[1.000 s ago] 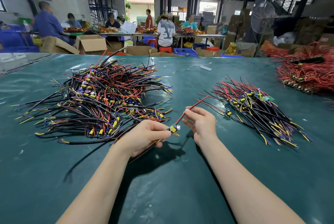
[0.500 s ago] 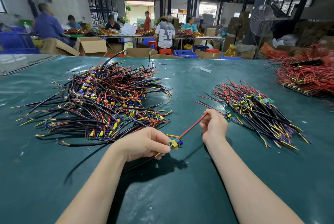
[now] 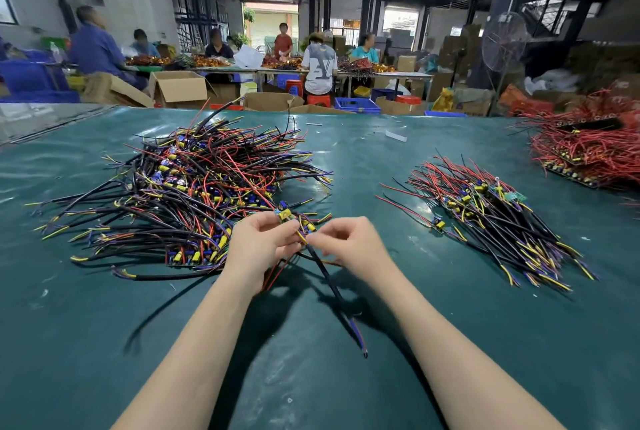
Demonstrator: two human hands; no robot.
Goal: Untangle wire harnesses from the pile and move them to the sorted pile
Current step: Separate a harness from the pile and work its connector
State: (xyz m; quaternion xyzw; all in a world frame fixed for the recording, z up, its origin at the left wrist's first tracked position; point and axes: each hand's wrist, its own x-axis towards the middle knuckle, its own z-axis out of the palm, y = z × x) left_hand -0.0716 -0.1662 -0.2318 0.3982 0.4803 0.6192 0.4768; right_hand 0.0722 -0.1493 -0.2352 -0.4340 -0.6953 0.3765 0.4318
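Note:
A big tangled pile of black, red and yellow wire harnesses (image 3: 194,197) lies on the left of the green table (image 3: 450,343). A smaller sorted pile (image 3: 491,214) lies fanned out on the right. At the near edge of the tangled pile both hands hold one harness (image 3: 320,266). My left hand (image 3: 258,249) grips its small yellow and blue board end. My right hand (image 3: 353,244) pinches the wires just beside that board. The harness's black cable hangs down toward me, its tip near the table.
A third heap of red wires on dark boards (image 3: 588,152) sits at the far right. A small white scrap (image 3: 396,135) lies on the table beyond the piles. Past the table's far edge stand cardboard boxes (image 3: 180,86), a fan (image 3: 504,41) and several seated workers.
The red-wired harness my right hand was carrying toward the sorted pile has left both hands. Both hands came back to the tangled pile's near edge and now hold a harness with a black cable.

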